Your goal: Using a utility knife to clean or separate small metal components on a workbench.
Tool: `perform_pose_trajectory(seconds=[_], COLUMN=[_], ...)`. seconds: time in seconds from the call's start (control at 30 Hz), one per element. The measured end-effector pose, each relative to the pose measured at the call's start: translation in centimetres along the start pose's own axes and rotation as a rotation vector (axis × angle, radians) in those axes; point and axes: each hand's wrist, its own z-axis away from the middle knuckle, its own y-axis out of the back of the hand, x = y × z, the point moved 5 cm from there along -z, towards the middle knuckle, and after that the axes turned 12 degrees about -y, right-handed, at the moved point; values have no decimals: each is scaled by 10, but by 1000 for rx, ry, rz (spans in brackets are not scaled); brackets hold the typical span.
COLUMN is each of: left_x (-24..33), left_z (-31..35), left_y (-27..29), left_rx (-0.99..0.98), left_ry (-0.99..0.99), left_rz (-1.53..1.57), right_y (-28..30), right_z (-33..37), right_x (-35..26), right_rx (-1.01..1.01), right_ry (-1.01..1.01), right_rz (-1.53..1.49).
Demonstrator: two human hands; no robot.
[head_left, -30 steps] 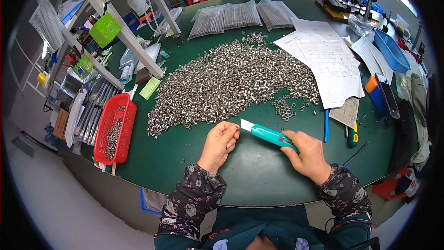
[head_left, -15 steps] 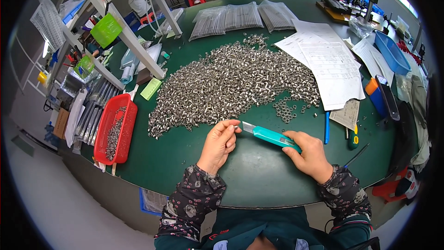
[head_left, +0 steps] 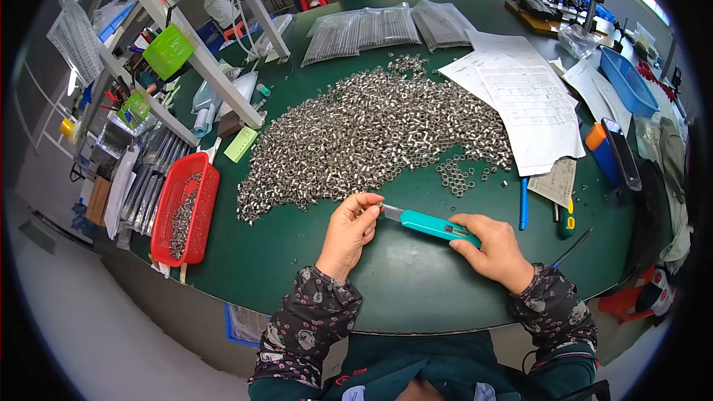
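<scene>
My right hand (head_left: 486, 246) is closed round the teal handle of a utility knife (head_left: 429, 224), its blade out and pointing left. Between the thumb and fingertips of my left hand (head_left: 347, 232) is a small metal ring (head_left: 379, 206), partly covered by the fingers. The blade's tip is right at this ring; whether it goes inside or only touches the rim I cannot tell. Just beyond both hands spreads a big heap of small metal rings (head_left: 356, 134). A few rings (head_left: 455, 176) lie in a flat cluster at its near right edge.
A red basket (head_left: 206, 219) with more rings stands at the left. Bagged metal rods (head_left: 364, 33) lie behind the heap. Papers (head_left: 531, 119), a blue pen (head_left: 524, 204), a screwdriver (head_left: 567, 223) and a blue tray (head_left: 627, 82) are at the right. Shelf posts (head_left: 174, 52) rise at the left.
The knife has moved slightly left and its blade now reaches the ring at my left fingertips. The handle has turned a little in my right hand. A person in the background has shifted.
</scene>
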Motion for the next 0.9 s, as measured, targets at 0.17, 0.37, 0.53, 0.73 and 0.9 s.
perform_pose_trajectory(seconds=[0.17, 0.37, 0.53, 0.73, 0.9], left_x=[1, 8, 4, 2, 5], left_z=[0, 1, 2, 1, 2], left_y=[-1, -5, -1, 1, -1], left_rx=[-8, -33, 37, 33, -17], left_ry=[-26, -115, -22, -37, -59], left_rz=[-67, -322, -159, -109, -234], right_y=[-3, -2, 9, -1, -3], right_z=[-2, -1, 3, 2, 0], right_x=[5, 6, -8, 0, 3], right_rx=[-71, -124, 202, 61, 22], right_ry=[-50, -121, 38, 34, 58], right_rz=[-48, -74, 161, 21, -33])
